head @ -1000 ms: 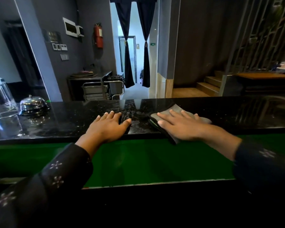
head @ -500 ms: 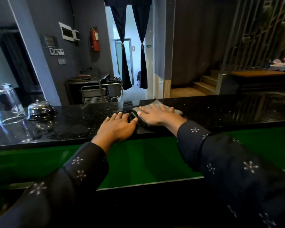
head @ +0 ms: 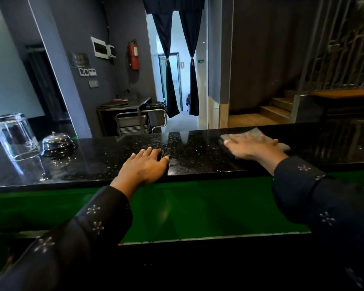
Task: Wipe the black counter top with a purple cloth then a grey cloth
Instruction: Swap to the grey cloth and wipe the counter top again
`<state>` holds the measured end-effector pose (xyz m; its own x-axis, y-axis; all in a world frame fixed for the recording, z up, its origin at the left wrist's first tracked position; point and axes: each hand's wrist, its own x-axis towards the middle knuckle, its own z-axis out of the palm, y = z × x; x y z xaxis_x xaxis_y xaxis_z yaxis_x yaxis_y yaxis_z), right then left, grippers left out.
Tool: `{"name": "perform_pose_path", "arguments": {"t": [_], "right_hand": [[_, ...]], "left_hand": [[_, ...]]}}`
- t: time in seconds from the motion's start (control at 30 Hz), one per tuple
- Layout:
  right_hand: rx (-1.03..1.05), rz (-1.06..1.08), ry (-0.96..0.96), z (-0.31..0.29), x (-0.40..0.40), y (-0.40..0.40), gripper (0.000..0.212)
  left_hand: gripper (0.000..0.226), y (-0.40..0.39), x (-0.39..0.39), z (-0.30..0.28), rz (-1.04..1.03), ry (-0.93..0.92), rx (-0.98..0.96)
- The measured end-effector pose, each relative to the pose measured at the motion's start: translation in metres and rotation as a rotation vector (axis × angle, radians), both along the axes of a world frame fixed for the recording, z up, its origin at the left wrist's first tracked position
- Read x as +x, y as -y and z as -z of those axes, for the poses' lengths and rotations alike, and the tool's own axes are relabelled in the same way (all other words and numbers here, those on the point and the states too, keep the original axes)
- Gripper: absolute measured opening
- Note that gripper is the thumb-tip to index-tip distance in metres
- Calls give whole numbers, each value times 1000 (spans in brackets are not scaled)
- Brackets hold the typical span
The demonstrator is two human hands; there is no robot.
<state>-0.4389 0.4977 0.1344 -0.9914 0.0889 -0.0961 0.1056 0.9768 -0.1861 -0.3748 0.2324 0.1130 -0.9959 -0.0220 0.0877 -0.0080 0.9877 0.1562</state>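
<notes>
The left hand [head: 144, 164] rests flat, fingers spread, on the black counter top [head: 200, 156]. Farther right, the right hand [head: 251, 147] presses the grey cloth [head: 259, 133] flat. A leftward sweep risks toppling the upturned glass [head: 15, 136] beyond the left hand.

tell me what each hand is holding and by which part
Neither hand grips anything. The right hand presses flat, fingers straight, on the middle of the grey cloth; the left hand rests flat on the black counter top.

Upturned glass [head: 16, 136], silver bell [head: 57, 142], red fire extinguisher [head: 133, 54], metal trolley [head: 140, 120], dark curtains [head: 168, 59], wooden stairs [head: 275, 110]
</notes>
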Motion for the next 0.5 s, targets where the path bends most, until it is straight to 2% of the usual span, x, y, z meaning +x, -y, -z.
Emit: {"name": "perform_pose_path", "arguments": {"t": [0.17,0.3,0.33,0.43,0.5], "right_hand": [[30,-314,-55,10,49,77,60],[45,-354,-37,12,64,87,60],[43,-349,-29,11,62,87,59],[43,-324,-7,7,39,100,60],[33,-294,12,4,14,109,62]], "left_hand": [[61,-2,6,-6,-12,35,35],[59,10,17,-25,2,30,338],[60,22,18,-31,-21,10,351],[65,73,19,-40,-134,-5,143],[67,109,25,-36,-208,36,85]]}}
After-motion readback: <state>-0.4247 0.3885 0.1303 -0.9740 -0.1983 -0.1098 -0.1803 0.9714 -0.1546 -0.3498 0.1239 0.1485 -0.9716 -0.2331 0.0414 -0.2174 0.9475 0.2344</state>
